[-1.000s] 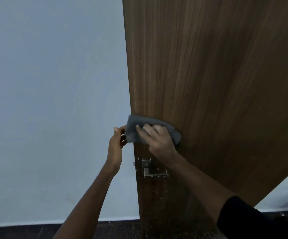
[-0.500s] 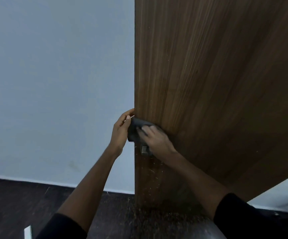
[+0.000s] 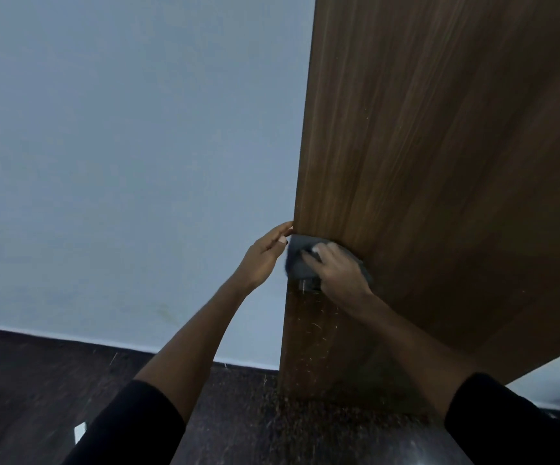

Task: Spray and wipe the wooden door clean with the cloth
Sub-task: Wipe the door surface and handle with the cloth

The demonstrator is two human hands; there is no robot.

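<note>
The brown wooden door (image 3: 439, 169) stands ajar and fills the right half of the view. A dark grey cloth (image 3: 297, 263) is bunched against the door face close to its free edge. My right hand (image 3: 337, 271) lies over the cloth with bent fingers and presses it to the wood. Just below the cloth a bit of the metal door handle (image 3: 309, 286) shows; the rest is hidden by the hand and cloth. My left hand (image 3: 265, 253) holds the door's free edge at the same height, fingertips at the edge beside the cloth. No spray bottle is in view.
A pale blue wall (image 3: 121, 146) with a white skirting strip lies left of the door. Below is a dark floor (image 3: 30, 397) with a small white scrap (image 3: 80, 431) at lower left. Fine scratches and specks mark the door's lower part.
My right hand has slid the cloth down and left to the door's edge, now covering most of the handle. My left hand has stayed on the door edge. The view has tilted down.
</note>
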